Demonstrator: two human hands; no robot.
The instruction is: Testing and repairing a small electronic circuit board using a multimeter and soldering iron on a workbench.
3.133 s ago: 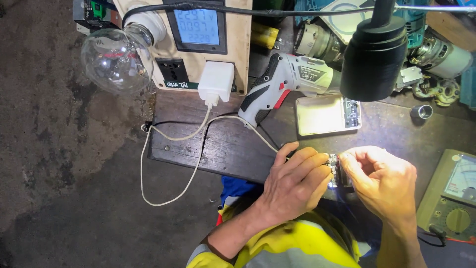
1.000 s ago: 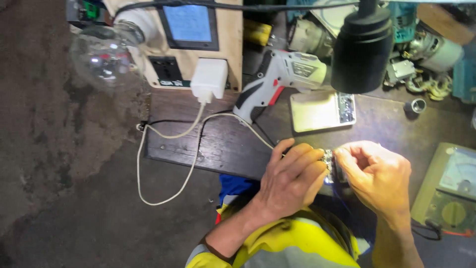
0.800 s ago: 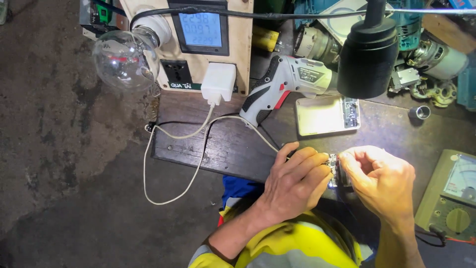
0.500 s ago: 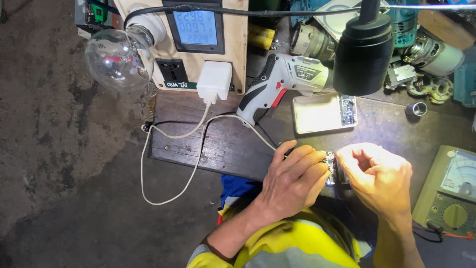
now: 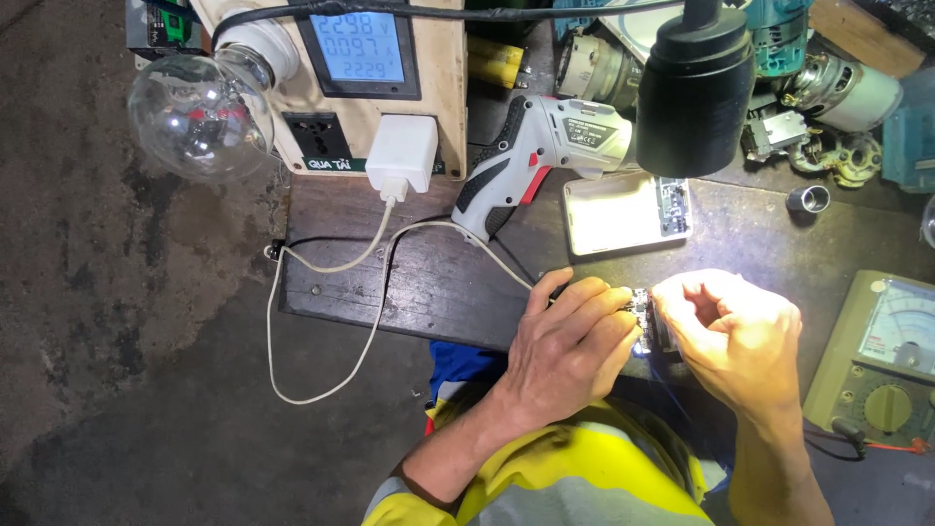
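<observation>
Both hands (image 5: pixel 653 336) hiding small part (image 5: pixel 642 310) (unclear)

head view: worn on the person's head, from above | facing: steeply down onto the dark workbench (image 5: pixel 409 292) edge and the concrete floor (image 5: pixel 107 321) to its left | nearness: close, left hand (image 5: pixel 575 346) and right hand (image 5: pixel 735 336) low in frame, lit brightly | shared views: only this one

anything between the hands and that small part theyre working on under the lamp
Nothing visible does. The left hand and right hand both close directly on the small dark part with pale studs, pinched between their fingertips at the dark wooden bench's edge.
</observation>
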